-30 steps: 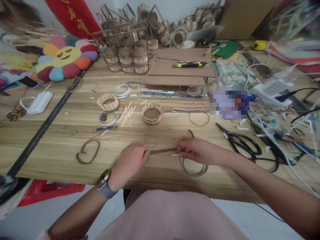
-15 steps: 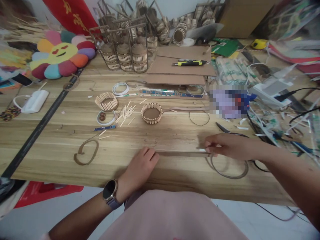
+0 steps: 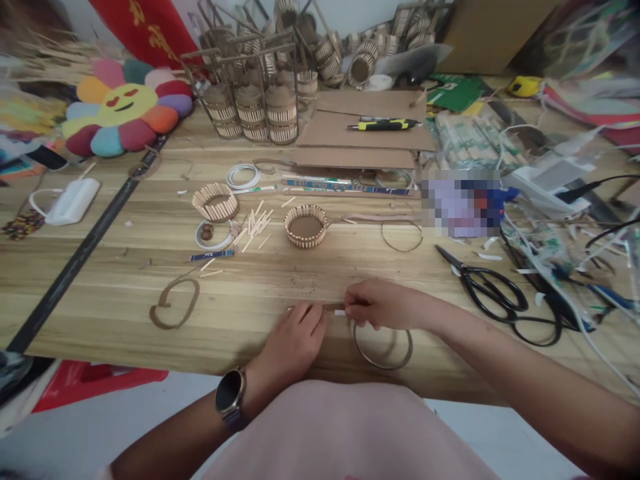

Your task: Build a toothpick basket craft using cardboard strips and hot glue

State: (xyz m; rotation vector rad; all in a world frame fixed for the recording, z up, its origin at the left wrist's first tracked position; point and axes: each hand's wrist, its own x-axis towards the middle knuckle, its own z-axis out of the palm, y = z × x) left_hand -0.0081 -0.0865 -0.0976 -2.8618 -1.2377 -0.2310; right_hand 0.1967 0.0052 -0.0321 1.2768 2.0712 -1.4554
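Note:
My left hand (image 3: 299,337), with curled fingers, presses a narrow brown strip (image 3: 334,307) against the table near its front edge. Just to its right, my right hand (image 3: 375,304) pinches the same strip. A small white piece (image 3: 340,313) shows by the right fingertips; whether it is stuck to the strip I cannot tell. Below the right hand, a thin grey-brown loop (image 3: 411,347) curls over the tabletop. Behind the hands stands a round stick-walled basket (image 3: 306,228) with a brown base, and a second stick ring (image 3: 215,202) sits to its left.
Black scissors (image 3: 493,290) lie at the right. Loose sticks (image 3: 257,227), white tape rolls (image 3: 243,177) and a coiled brown strip (image 3: 175,303) are at the left. Farther back are cardboard sheets (image 3: 367,120) with a yellow-black cutter (image 3: 385,125) and several finished stick-work pieces (image 3: 250,110).
My right hand has slid left along the strip, close to my left hand, and the loop came with it. The scissors are now uncovered. My left hand stays nearly in place.

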